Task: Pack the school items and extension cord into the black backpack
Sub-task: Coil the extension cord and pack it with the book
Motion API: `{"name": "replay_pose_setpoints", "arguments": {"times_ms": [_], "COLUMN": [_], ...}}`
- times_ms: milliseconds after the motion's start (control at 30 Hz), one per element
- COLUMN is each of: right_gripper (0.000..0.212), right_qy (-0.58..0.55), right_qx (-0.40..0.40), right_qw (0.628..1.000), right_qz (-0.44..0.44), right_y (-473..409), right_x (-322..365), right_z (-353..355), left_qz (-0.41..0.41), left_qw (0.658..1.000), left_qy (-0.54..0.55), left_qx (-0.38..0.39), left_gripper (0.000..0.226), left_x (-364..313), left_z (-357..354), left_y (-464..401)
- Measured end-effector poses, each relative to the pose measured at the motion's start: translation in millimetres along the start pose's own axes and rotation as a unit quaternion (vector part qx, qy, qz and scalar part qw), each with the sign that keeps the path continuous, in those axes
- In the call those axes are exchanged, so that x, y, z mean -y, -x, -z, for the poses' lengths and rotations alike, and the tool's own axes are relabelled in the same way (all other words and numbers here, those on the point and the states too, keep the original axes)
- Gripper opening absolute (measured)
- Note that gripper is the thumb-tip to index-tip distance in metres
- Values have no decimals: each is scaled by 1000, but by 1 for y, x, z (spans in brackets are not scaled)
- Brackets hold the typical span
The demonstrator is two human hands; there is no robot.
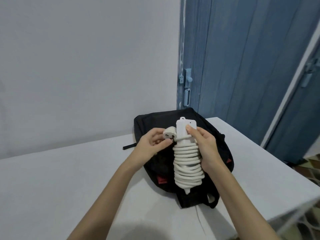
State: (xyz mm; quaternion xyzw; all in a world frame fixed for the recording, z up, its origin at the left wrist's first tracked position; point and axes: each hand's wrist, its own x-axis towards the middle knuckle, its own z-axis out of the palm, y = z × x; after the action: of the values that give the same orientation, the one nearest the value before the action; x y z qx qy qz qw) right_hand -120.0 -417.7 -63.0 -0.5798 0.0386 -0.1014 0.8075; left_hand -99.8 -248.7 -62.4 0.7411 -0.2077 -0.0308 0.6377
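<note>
Extension cord [187, 163], coiled round its white socket block, held upright above the black backpack [152, 122], long axis pointing away from the person. Right hand [206, 146] wrapped round the coil's right side; left hand [152, 144] pinching the plug [49, 134] at upper left. White surface [60, 170] beneath; grey wall, blue door [242, 58] beyond.

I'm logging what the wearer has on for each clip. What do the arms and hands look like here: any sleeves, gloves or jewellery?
Both forearms are bare as far as the view shows. The left hand and right hand wear no gloves, rings or watch.
</note>
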Motion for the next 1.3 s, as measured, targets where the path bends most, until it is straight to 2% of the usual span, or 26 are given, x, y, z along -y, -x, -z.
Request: {"name": "replay_pose_setpoints", "arguments": {"times_ms": [67,133,200,233,300,367,433,567,700,800,933,1000,1033,1100,1167,1233,1300], "right_gripper": [30,31,27,26,29,37,46,40,36,36,37,38,36,33,32,37,47], "right_qy": [-9,-20,-35,-44,-55,-53,-61,-101,-133,-154,-208,-196,-157,-51,-20,-73,-116], "right_qx": [-36,-64,-80,-86,-92,-85,-69,-17,42,51,81,68,48,-1,-24,-14,-9], "right_qw": [999,997,995,994,992,992,991,986,978,975,962,965,974,990,991,984,977], "right_qz": [-17,-31,-49,-59,-73,-81,-95,-135,-153,-153,-154,-159,-155,-131,-127,-164,-181], "right_y": [-6,-11,-15,-16,-17,-17,-19,-23,-24,-30,-31,-30,-30,-30,-30,-28,-30], "right_x": [5,8,10,9,7,4,3,2,12,25,42,39,35,22,9,3,-3], "right_z": [17,35,47,51,54,55,55,49,37,35,41,45,47,51,53,55,59], "left_qz": [5,17,9,-4,-41,-64,-68,-60,-56,-61,-8,7,2,-110,-278,-342,-341], "left_qw": [981,928,866,850,864,903,912,886,880,884,899,872,843,768,701,687,678], "left_qy": [-158,-320,-449,-483,-476,-419,-403,-439,-440,-424,-351,-384,-440,-567,-631,-637,-651], "left_qx": [110,192,218,211,162,73,-23,-135,-170,-186,-263,-302,-308,-277,-181,-69,-19], "left_gripper": [35,45,48,43,28,27,25,32,46,43,29,19,18,20,24,53,72], "left_x": [15,32,49,56,66,73,76,70,63,59,58,59,61,69,78,90,95], "left_z": [15,26,30,29,26,24,27,29,37,41,49,50,48,39,34,34,39], "left_y": [-3,-5,-8,-9,-10,-9,-9,-11,-2,-3,-24,-32,-36,-38,-34,-25,-16]}}
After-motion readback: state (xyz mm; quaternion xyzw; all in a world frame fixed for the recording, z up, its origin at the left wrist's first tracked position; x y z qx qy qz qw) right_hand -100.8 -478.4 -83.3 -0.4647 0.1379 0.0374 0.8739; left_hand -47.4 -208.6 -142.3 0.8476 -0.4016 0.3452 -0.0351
